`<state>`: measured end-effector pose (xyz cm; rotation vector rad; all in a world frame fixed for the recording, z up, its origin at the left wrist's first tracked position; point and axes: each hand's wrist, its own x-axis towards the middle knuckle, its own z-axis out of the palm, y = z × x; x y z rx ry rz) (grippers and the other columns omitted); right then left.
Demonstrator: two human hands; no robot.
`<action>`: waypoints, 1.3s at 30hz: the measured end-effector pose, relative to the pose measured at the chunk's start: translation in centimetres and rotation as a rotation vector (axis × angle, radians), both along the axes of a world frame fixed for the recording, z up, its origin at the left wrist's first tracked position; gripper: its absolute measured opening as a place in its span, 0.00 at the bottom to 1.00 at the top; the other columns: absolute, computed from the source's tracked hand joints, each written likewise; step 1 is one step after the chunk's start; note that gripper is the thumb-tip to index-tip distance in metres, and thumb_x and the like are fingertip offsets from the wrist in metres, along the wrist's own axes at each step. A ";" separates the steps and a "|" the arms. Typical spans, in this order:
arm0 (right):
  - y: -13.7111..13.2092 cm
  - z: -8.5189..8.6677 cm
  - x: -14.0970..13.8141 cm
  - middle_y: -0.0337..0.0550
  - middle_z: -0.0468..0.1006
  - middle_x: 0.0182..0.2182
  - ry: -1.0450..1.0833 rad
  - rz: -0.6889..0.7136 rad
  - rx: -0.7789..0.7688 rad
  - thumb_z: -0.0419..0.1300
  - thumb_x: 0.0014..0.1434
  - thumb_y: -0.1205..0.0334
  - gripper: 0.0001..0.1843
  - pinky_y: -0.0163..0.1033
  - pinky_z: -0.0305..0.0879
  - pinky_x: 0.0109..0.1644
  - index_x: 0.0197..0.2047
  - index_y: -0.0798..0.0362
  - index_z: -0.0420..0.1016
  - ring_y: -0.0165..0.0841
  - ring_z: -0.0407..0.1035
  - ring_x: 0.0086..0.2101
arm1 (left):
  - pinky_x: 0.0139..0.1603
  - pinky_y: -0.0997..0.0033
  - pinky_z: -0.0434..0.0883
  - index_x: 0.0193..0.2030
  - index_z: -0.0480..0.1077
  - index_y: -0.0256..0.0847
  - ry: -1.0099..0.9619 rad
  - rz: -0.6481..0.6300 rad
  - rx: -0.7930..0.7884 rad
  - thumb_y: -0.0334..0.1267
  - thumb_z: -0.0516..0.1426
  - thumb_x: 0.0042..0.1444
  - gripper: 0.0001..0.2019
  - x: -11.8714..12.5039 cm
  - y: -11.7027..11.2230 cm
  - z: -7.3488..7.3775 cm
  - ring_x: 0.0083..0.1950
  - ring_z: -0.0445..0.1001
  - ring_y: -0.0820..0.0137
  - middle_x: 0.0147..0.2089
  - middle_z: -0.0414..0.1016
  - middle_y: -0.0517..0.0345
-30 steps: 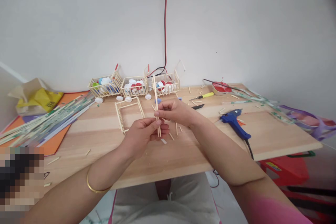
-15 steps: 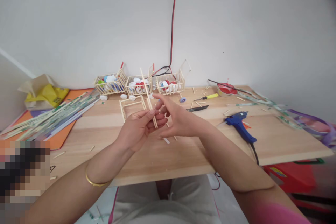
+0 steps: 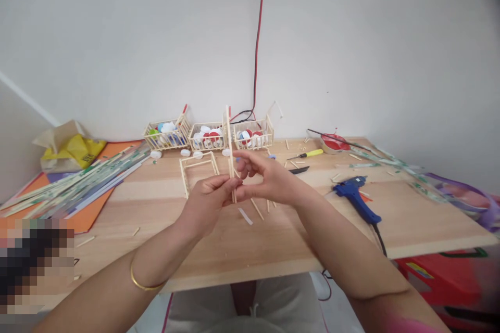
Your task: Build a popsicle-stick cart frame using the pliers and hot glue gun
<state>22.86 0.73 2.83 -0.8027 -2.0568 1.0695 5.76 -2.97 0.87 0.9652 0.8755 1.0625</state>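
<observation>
My left hand pinches a few thin wooden sticks near their lower ends and holds them nearly upright over the table. My right hand is against the same sticks from the other side, its index finger touching them higher up and its thumb close to their lower ends. Behind my left hand lies an open rectangular frame of sticks. On the tabletop below my hands are a small white strip and several loose sticks.
Along the wall stand three stick carts, left, middle and right, filled with bottle caps. A blue glue gun, yellow-handled screwdriver, dark blade and red bowl lie right. Bundled sticks lie left.
The sticks have turned more upright. My right hand has closed in from beside them, and its fingers now touch them. The view has tipped slightly upward.
</observation>
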 end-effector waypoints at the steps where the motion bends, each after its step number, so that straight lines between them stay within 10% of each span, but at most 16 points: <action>1: 0.1 0.0 0.1 0.41 0.70 0.36 0.041 -0.019 -0.041 0.66 0.49 0.54 0.28 0.36 0.65 0.41 0.52 0.53 0.66 0.29 0.66 0.35 | 0.44 0.65 0.74 0.35 0.76 0.35 0.040 -0.013 0.036 0.41 0.62 0.51 0.11 0.0 -0.1 0.0 0.37 0.78 0.67 0.34 0.79 0.55; 4: 0.3 -0.1 0.2 0.38 0.70 0.28 0.106 -0.027 -0.154 0.59 0.56 0.54 0.12 0.33 0.63 0.34 0.37 0.55 0.72 0.27 0.66 0.30 | 0.46 0.63 0.73 0.36 0.76 0.35 0.187 -0.064 0.109 0.43 0.60 0.53 0.11 0.1 -0.2 -0.2 0.39 0.79 0.64 0.34 0.79 0.55; 16: -0.6 1.0 0.1 0.36 0.72 0.21 0.051 0.038 -0.186 0.58 0.57 0.50 0.16 0.33 0.63 0.30 0.27 0.54 0.68 0.27 0.68 0.24 | 0.35 0.74 0.69 0.33 0.72 0.35 0.204 -0.098 0.243 0.42 0.54 0.59 0.12 0.3 -0.3 -1.4 0.30 0.70 0.76 0.30 0.72 0.58; 23: -0.5 3.0 4.7 0.40 0.75 0.31 -0.129 -0.385 0.095 0.58 0.56 0.53 0.14 0.33 0.63 0.33 0.39 0.54 0.74 0.29 0.67 0.31 | 0.34 0.73 0.68 0.35 0.71 0.36 0.239 -0.075 0.257 0.42 0.55 0.58 0.11 0.2 -0.1 -1.4 0.29 0.69 0.75 0.29 0.72 0.59; 28: -2.8 -0.8 10.1 0.49 0.75 0.41 -0.680 -0.530 0.096 0.59 0.53 0.47 0.23 0.42 0.65 0.43 0.47 0.52 0.73 0.39 0.70 0.40 | 0.34 0.72 0.67 0.35 0.72 0.37 0.333 -0.073 0.268 0.44 0.54 0.58 0.12 0.2 -0.2 -1.5 0.29 0.68 0.75 0.29 0.72 0.58; 34: -2.0 -4.4 12.1 0.59 0.41 0.67 -1.005 -0.468 0.038 0.64 0.36 0.33 0.65 0.62 0.36 0.62 0.69 0.51 0.39 0.56 0.32 0.65 | 0.33 0.73 0.64 0.33 0.71 0.37 0.437 -0.101 0.308 0.46 0.52 0.59 0.15 0.4 -0.2 -1.5 0.28 0.66 0.74 0.24 0.69 0.60; 39: 0.2 -4.5 10.7 0.59 0.59 0.59 -1.002 -0.372 0.138 0.65 0.39 0.39 0.56 0.60 0.38 0.61 0.67 0.51 0.49 0.55 0.48 0.60 | 0.30 0.75 0.62 0.31 0.70 0.38 0.466 -0.110 0.317 0.46 0.51 0.60 0.15 0.4 0.0 -1.7 0.25 0.63 0.75 0.23 0.67 0.62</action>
